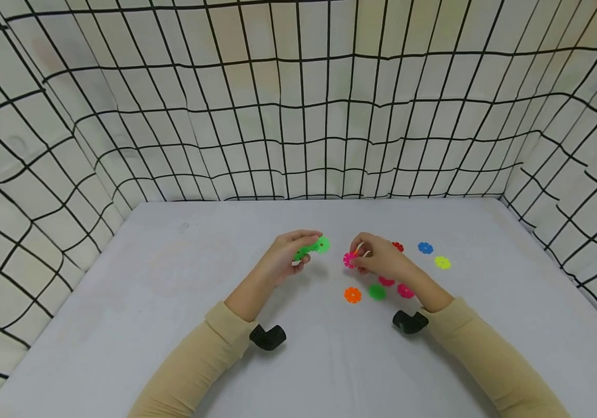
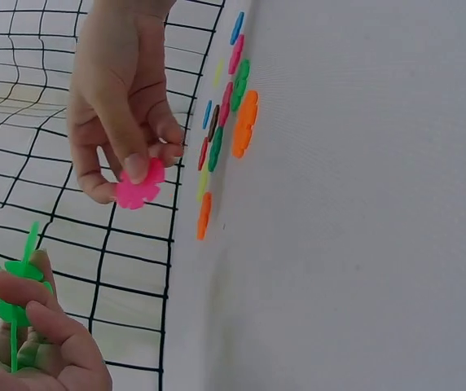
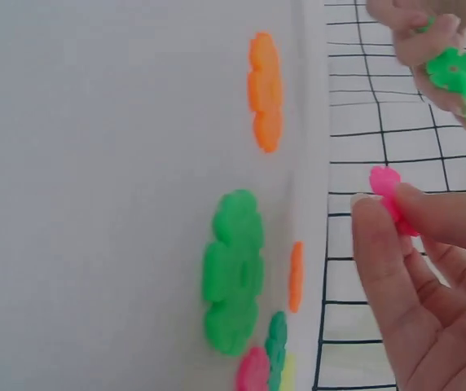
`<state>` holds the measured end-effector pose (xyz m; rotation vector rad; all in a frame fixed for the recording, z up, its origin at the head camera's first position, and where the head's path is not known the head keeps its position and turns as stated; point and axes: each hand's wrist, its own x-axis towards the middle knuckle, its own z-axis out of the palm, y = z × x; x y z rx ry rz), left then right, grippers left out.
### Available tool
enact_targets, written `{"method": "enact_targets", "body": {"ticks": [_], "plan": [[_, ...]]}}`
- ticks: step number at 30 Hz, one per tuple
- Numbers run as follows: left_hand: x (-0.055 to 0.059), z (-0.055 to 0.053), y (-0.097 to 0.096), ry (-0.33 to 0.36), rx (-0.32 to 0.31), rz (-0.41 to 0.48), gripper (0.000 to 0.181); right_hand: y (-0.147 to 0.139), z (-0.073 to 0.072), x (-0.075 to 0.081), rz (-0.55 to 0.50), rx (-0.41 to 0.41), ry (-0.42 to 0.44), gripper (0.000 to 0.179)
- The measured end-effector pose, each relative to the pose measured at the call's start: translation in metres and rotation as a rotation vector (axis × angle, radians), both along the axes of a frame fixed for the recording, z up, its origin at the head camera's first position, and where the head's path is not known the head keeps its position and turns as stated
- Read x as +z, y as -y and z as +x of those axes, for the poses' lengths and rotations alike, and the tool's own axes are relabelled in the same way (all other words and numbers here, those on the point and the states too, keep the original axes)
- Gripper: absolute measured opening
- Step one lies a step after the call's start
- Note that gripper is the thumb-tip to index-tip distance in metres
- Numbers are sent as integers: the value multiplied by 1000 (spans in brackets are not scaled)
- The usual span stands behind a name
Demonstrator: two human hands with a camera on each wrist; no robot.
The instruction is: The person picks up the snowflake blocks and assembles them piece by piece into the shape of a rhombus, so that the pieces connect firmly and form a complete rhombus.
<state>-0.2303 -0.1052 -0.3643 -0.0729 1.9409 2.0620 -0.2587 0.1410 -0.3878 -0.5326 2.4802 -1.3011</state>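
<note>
Several green notched plastic discs joined together (image 1: 309, 250) are held in my left hand (image 1: 284, 255), with one disc sticking out past the fingertips. In the left wrist view the joined green discs (image 2: 19, 285) sit at angles to one another between thumb and fingers. My right hand (image 1: 379, 255) pinches a pink notched disc (image 1: 349, 259) between thumb and fingertips, raised above the table. The pink disc (image 3: 389, 195) shows in the right wrist view, apart from the green discs (image 3: 453, 72). A gap separates the two hands.
Loose discs lie around the right hand: orange (image 1: 352, 295), green (image 1: 377, 291), pink (image 1: 405, 291), blue (image 1: 425, 248), yellow (image 1: 442, 262) and red (image 1: 398, 247). The white table (image 1: 173, 278) ends at a black-lined grid wall (image 1: 298, 139). Black wrist-worn pieces (image 1: 268, 337) hang by both sleeves.
</note>
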Motion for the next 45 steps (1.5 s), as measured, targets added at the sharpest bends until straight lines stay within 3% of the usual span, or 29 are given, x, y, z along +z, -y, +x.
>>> {"method": "enact_targets", "body": {"ticks": [7, 16, 22, 29, 45], "plan": [[-1, 1, -2, 14, -13, -14, 31, 1, 9, 9, -259, -42, -34, 20], [-2, 2, -3, -2, -46, -33, 32, 4, 18, 13, -375, -60, -59, 22], [-3, 3, -4, -54, -96, -71, 47, 7, 23, 13, -382, -46, -128, 22], [-4, 4, -8, -63, -103, -89, 48, 8, 27, 13, -367, -23, -201, 20], [-4, 6, -11, -70, -116, -71, 44, 7, 31, 14, -376, -24, -218, 16]]}}
